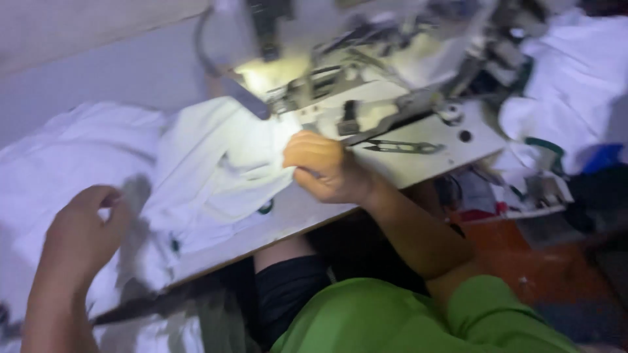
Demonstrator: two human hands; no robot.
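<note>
- Pale flat sewing-machine table (418,160) runs left to right; grey industrial sewing machine (340,59) at far centre
- Rumpled white cotton fabric (209,163) covers table's left half
- Left hand (82,235) near left, curled, gripping cloth
- Right hand (324,167) centre, fingers closed, pinching fabric edge near the needle

Pale wall (98,59), reddish floor (523,255), white work table (418,160), bright machine lamp glow (261,72)

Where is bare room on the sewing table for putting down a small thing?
One bare strip of the table lies between the right hand and the thread snips. Left of that hand, white fabric covers everything; the left hand rests there.
</note>
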